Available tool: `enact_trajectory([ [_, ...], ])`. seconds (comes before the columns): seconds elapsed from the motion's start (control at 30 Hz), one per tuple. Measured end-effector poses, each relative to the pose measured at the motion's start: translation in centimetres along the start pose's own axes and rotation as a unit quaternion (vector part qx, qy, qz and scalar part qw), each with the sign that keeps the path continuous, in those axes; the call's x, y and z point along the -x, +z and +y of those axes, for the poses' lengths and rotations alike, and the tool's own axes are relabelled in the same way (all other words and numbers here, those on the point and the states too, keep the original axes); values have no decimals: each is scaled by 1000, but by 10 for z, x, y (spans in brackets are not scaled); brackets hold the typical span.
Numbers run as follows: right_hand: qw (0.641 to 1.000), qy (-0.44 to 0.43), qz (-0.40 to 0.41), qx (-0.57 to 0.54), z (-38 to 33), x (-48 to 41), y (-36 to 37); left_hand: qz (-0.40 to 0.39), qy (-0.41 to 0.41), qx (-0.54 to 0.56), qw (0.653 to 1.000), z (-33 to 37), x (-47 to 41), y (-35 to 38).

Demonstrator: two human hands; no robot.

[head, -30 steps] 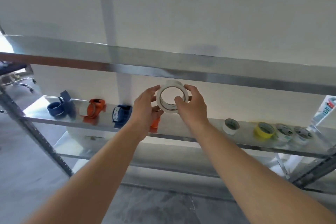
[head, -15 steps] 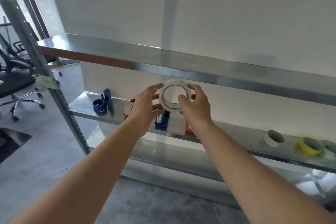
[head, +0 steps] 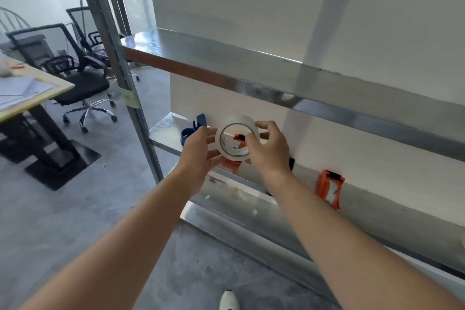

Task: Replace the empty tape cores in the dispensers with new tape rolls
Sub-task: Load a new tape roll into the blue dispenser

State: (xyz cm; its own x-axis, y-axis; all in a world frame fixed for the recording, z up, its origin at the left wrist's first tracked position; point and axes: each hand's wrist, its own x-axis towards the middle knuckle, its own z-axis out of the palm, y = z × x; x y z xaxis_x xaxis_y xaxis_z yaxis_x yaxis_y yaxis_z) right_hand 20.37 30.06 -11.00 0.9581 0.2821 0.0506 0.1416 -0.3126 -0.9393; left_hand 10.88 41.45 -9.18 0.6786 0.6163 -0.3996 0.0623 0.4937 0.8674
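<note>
I hold a clear tape roll upright in front of the metal shelf. My left hand grips its left edge and my right hand pinches its right side, thumb inside the ring. Behind the roll, partly hidden, stands an orange dispenser. To its left a blue dispenser sits at the shelf's left end. A second orange dispenser stands further right along the shelf. A dark dispenser behind my right wrist is mostly hidden.
An upper shelf runs above my hands. The rack's metal upright stands at left. Beyond it are a wooden desk with papers and several black office chairs. White scraps lie on the lower shelf.
My view has swung left along the shelf; the loose rolls at right have left the frame and the desk and chairs have come in. Both hands still hold the roll.
</note>
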Motion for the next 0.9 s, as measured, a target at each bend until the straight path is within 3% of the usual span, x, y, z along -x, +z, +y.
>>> enact_trajectory([
  [0.27, 997, 18, -77, -21, 3, -69, 90, 46, 15, -33, 998, 33, -76, -34],
  [0.47, 997, 29, -74, -8, -11, -95, 137, 42, 13, -37, 998, 57, -118, -60],
  [0.6, 998, 36, -41, 10, -19, -103, 172, 24, 2, -50, 998, 71, -156, -87],
  [0.9, 992, 98, 75, 1, -51, -82, 235, -99, -4, -125, 987, 112, -206, -151],
])
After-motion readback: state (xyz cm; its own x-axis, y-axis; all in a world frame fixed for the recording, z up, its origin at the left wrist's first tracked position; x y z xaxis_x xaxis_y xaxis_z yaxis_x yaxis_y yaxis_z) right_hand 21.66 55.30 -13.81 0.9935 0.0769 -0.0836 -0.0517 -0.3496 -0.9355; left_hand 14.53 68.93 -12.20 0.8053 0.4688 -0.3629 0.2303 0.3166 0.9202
